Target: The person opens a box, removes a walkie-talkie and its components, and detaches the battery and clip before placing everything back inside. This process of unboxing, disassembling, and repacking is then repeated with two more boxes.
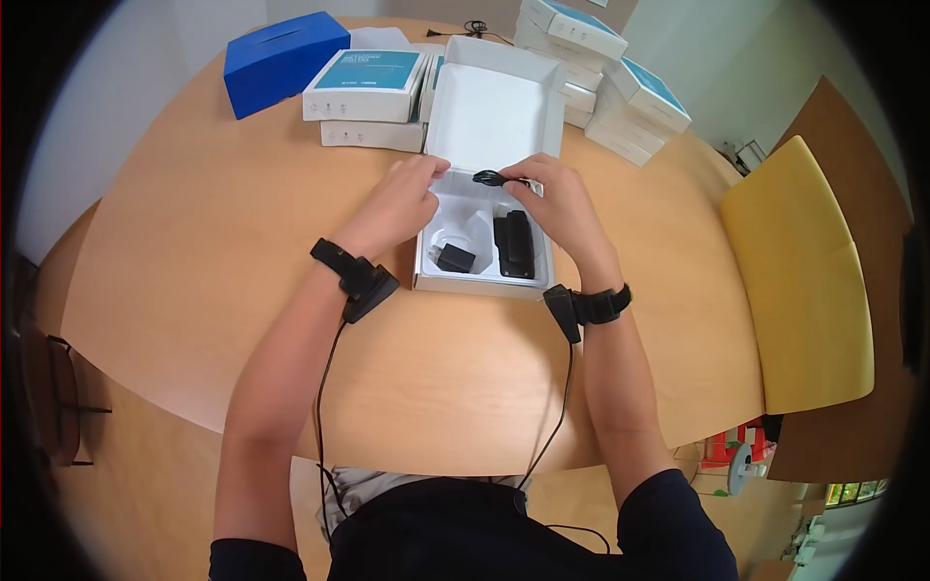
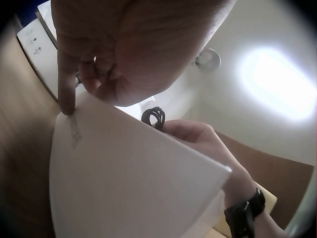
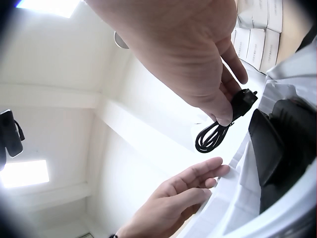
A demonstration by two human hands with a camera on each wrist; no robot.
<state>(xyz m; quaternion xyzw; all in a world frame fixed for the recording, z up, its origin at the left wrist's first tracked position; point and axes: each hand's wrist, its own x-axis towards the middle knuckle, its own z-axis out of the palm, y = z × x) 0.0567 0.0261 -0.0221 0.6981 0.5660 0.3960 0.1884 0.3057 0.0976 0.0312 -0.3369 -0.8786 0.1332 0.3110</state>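
An open white box (image 1: 418, 276) stands on the table, its lid (image 1: 492, 114) raised at the back. Over the box's back part, my right hand (image 1: 565, 201) pinches a coiled black cable (image 1: 488, 178) between thumb and fingers; a two-pin plug end (image 3: 244, 101) shows in the right wrist view. My left hand (image 1: 395, 205) rests at the box's left wall near the back corner, one finger lying against the outside of the wall (image 2: 119, 163). In the box's clear tray lie a small black adapter (image 1: 454, 258) at the left and a longer black device (image 1: 514, 242) at the right.
Behind at the left are a blue box (image 1: 281, 63) and stacked white boxes with teal tops (image 1: 368, 82). More such boxes (image 1: 630, 111) stand in piles at the back right. A yellow chair (image 1: 799, 281) is at the table's right edge. Wires run from both wrist cameras.
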